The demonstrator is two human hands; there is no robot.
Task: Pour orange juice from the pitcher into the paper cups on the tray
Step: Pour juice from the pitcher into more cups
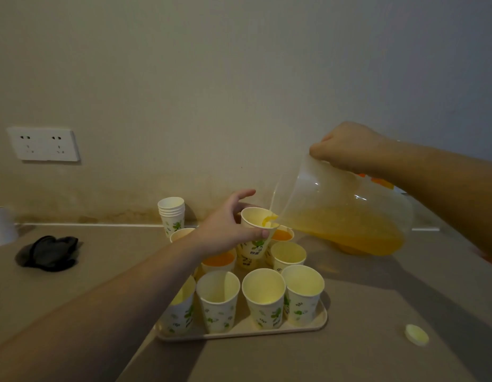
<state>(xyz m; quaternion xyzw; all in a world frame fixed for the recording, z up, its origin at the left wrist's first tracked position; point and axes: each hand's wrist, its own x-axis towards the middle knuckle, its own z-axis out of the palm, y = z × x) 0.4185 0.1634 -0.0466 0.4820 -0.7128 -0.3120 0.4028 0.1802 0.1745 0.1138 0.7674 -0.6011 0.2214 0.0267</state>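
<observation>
The right hand (346, 148) is clamped around the top of a clear plastic pitcher (341, 208), fingers curled over its upper edge, and holds it tipped steeply to the left above the worktop (377, 326). Orange juice (355, 232) pools in the lower side of the pitcher, and a thin stream runs from its spout into a paper cup (257, 232) held just under it.

The left hand (228, 230) grips that cup, thumb across its near side and fingers wrapped behind, with the index finger lifted and pointing away. The cup is raised above the tray (319, 322) and tilted slightly toward the pitcher.

The tray lies on the worktop below the held cup, and more paper cups with green leaf prints stand on it. Three upright cups (264, 297) line the tray's near edge and look unfilled, with a fourth partly hidden behind the left forearm. Farther back on the tray, one cup (218, 261) shows orange juice near its rim, and another filled cup (282, 235) sits just behind the held cup. A further cup (288, 256) stands to the right of the held one.

Beyond the tray, against the wall, stands a stack of nested paper cups (171, 215). To the left of the tray lies a crumpled black cloth (50, 252), and above it on the wall is a white double socket (43, 144). To the right of the tray's near corner a small pale yellow cap (417, 334) rests on the worktop.
</observation>
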